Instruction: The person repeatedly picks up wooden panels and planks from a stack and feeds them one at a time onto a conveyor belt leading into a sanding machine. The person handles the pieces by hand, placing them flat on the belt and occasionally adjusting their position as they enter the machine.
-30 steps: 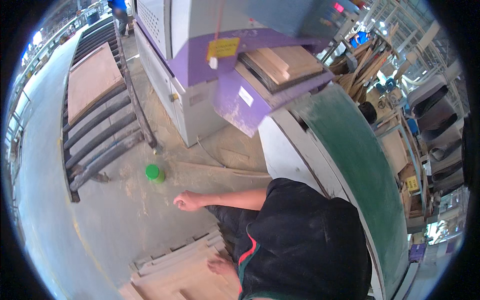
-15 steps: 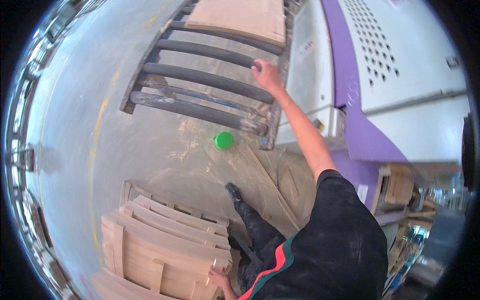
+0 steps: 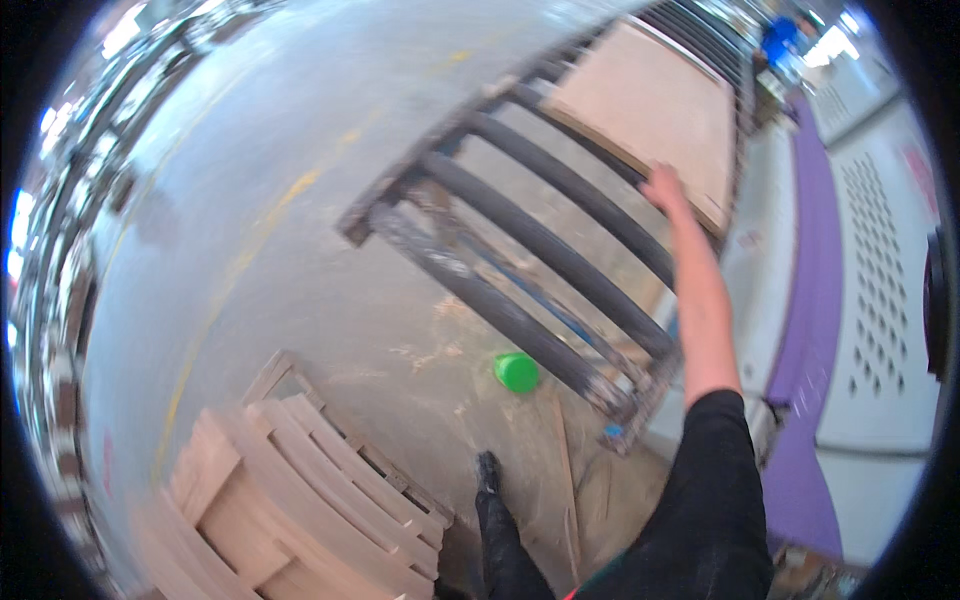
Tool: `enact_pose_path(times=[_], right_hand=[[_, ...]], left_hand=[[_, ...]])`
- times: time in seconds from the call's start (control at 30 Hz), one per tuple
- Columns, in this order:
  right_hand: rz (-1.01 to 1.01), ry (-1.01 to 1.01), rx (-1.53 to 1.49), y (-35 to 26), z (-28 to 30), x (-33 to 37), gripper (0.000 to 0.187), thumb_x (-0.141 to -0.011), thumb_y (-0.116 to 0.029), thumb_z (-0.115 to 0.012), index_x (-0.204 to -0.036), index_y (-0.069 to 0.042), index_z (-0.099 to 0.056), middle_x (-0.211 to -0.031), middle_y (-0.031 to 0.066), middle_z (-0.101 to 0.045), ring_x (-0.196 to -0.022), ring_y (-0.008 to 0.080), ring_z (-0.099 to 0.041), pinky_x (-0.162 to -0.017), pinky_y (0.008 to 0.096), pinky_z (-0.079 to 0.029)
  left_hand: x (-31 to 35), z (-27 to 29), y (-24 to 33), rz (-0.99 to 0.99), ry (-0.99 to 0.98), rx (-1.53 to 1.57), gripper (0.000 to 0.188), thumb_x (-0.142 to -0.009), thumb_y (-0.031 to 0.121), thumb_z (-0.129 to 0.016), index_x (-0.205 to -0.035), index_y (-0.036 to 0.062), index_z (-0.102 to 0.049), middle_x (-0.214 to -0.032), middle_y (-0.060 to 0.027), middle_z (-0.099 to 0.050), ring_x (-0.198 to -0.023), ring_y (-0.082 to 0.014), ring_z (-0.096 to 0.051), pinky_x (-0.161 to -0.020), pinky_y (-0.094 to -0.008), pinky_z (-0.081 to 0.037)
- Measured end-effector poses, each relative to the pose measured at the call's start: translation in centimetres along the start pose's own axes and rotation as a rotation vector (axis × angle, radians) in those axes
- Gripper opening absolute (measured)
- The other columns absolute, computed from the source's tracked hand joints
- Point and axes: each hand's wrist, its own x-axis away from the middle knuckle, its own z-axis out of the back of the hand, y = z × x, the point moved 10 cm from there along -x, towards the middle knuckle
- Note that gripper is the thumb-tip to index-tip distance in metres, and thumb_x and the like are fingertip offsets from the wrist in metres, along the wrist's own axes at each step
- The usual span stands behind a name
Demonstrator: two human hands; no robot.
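Note:
My right hand [image 3: 662,188] is stretched far forward to the near edge of a flat, pale wooden panel [image 3: 655,95]. Its fingers, somewhat blurred, look curled over that edge. The panel lies on the dark rollers of a roller conveyor [image 3: 540,230]. My left hand is out of view. At lower left, near my legs, a stack of pale wooden panels with battens [image 3: 290,500] rests on a wooden pallet [image 3: 375,450]; motion smears the stack.
A white and purple machine [image 3: 810,350] runs along the conveyor's right side. On the floor below the conveyor's end are a green round container [image 3: 517,372], wood shavings and a thin wooden strip [image 3: 567,480]. A person in blue [image 3: 782,40] is at the far right.
My right hand has moved forward from above the rollers to the panel's near edge. My left hand, earlier holding a thin pale piece by the stack, has left view. The view has turned.

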Motion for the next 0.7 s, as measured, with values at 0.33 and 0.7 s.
enact_pose_path(times=[0.33, 0.7], right_hand=[[0.192, 0.307, 0.066, 6.5, -2.2, -3.0, 0.064, -0.074, -0.027, -0.062, -0.13, 0.0, -0.044, -0.115, 0.0281, -0.055, -0.11, 0.0439, -0.051, -0.097, 0.0483, -0.039], [0.129, 0.156, 0.105, -6.1, -1.2, 13.7, 0.071, -0.085, -0.058, -0.051, -0.13, -0.003, -0.045, -0.116, 0.0249, -0.052, -0.11, 0.0412, -0.049, -0.087, 0.055, -0.044]], left_hand=[[1.3, 7.4, 5.9, -0.066, 0.279, -0.331, 0.056, -0.073, 0.037, -0.07, -0.123, 0.0227, -0.051, -0.124, -0.0121, -0.048, -0.114, -0.0325, -0.049, -0.091, -0.0509, -0.039], [3.5, 5.4, 3.9, -0.059, 0.34, -0.228, 0.056, -0.07, 0.041, -0.073, -0.121, 0.0273, -0.053, -0.12, -0.0079, -0.048, -0.122, -0.0255, -0.043, -0.093, -0.0583, -0.036]])
